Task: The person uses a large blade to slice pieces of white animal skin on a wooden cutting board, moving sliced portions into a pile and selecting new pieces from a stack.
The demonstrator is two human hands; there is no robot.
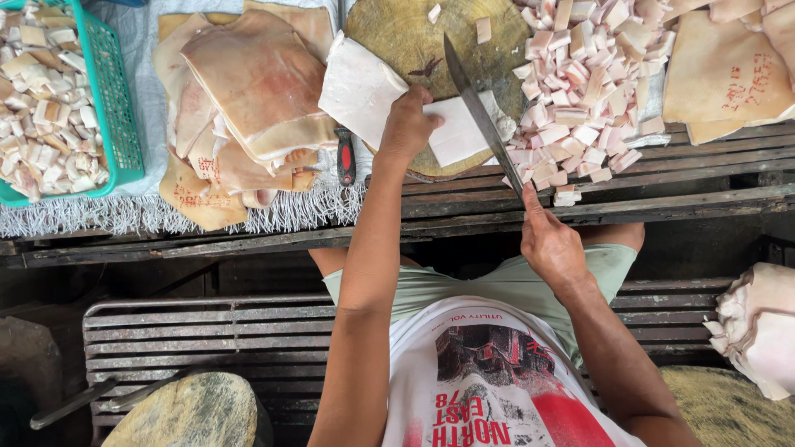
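The left hand [407, 126] presses down with curled fingers on a white slab of pork fat [364, 89] lying across the round wooden chopping block [414, 37]. The right hand [548, 244] is clenched around the handle of a long cleaver [480, 112], whose blade slants up over the slab's right portion, just beside the left fingertips.

The likeliest mishap, I judge, is a cut: the holding fingers sit close to the blade line, and a greasy slab could slide under pressure. The slab also overhangs the block's left edge, so it might tip or drag.

Counting outward: one cleaver, one block in use, one slab under the hands. A second knife with a red handle [345, 157] lies near the block's left side. Left of that rests one stack of skin-on sheets [257, 83] (several layers, too overlapped to count), and another pile [729, 70] sits far right. One heap of diced cubes [580, 83] spreads right of the block, far too many to number, and one green basket [116, 108] holds more at far left
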